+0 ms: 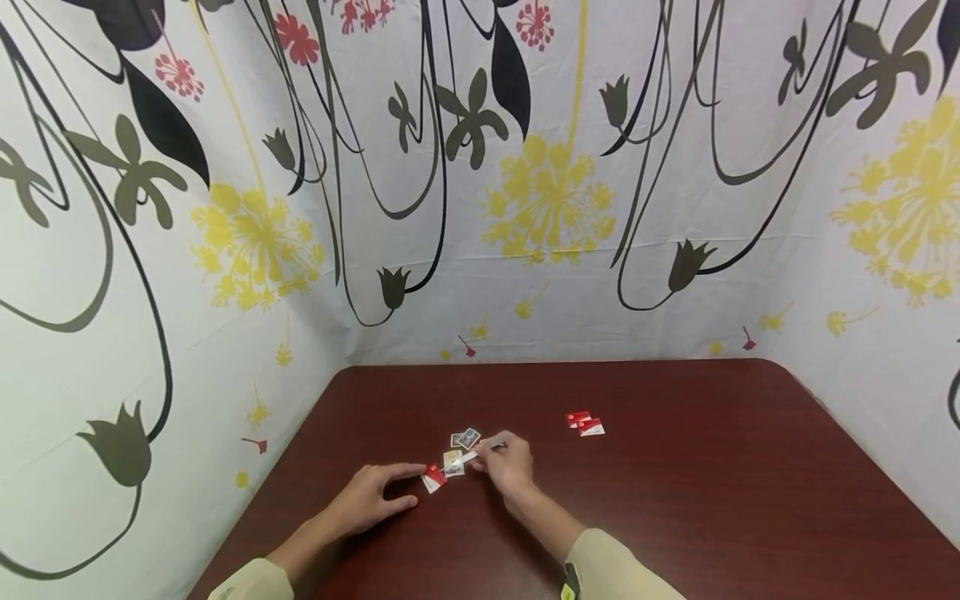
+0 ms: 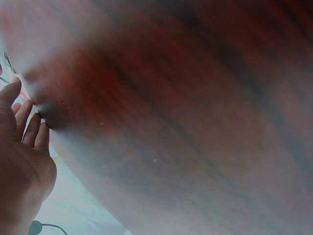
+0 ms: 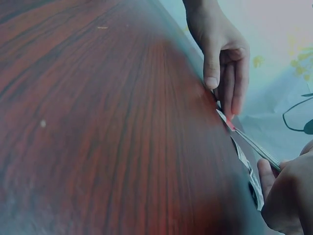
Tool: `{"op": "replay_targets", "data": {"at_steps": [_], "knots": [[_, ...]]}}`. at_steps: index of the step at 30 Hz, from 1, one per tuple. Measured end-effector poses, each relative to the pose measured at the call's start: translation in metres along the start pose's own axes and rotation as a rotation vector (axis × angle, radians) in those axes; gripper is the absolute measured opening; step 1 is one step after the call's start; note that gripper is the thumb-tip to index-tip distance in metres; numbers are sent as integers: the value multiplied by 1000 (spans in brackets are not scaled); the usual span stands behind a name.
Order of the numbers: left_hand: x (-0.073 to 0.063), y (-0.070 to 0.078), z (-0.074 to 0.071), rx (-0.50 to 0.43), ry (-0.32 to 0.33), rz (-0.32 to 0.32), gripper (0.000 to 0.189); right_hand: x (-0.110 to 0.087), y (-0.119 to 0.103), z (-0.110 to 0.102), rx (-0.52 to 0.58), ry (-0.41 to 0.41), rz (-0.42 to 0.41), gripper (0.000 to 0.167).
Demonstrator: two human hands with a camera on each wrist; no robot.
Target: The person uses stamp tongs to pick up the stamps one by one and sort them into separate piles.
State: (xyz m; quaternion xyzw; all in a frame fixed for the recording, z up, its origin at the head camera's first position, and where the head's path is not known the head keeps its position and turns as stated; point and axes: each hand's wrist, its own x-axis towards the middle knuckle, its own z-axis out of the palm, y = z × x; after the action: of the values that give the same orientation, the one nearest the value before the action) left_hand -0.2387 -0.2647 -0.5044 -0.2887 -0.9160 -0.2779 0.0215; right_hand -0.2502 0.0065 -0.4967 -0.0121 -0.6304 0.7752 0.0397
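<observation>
My right hand (image 1: 507,467) pinches a pair of metal tweezers (image 3: 257,148) whose tips point left, at a small red and white card (image 1: 432,478). With its fingers stretched out, my left hand (image 1: 367,500) touches that card's upper edge, the thumb apart from it. The tweezers pass over a pale stamp-like piece (image 1: 453,469) beside the card. Just behind lie two small pieces with grey pictures, one tilted (image 1: 470,437) and overlapping the other (image 1: 456,439). In the right wrist view, the left hand (image 3: 222,54) reaches down to the card near the tweezer tips.
Farther right on the dark red wooden table (image 1: 675,492) lie more red and white cards, one (image 1: 592,427) overlapping another (image 1: 577,418). A white flower-patterned cloth (image 1: 465,233) hangs behind the table and along both sides.
</observation>
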Motion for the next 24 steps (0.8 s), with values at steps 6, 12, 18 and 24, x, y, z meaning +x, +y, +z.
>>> {"op": "replay_targets", "data": {"at_steps": [6, 12, 18, 24], "knots": [[8, 6, 1, 19, 23, 31, 44, 5, -2, -9, -27, 4, 16, 9], [25, 16, 1, 20, 73, 64, 44, 11, -9, -19, -46, 15, 10, 9], [41, 25, 6, 31, 89, 103, 45, 16, -12, -30, -91, 32, -2, 9], [54, 30, 14, 23, 79, 116, 45, 19, -15, -38, -117, 36, -8, 8]]}}
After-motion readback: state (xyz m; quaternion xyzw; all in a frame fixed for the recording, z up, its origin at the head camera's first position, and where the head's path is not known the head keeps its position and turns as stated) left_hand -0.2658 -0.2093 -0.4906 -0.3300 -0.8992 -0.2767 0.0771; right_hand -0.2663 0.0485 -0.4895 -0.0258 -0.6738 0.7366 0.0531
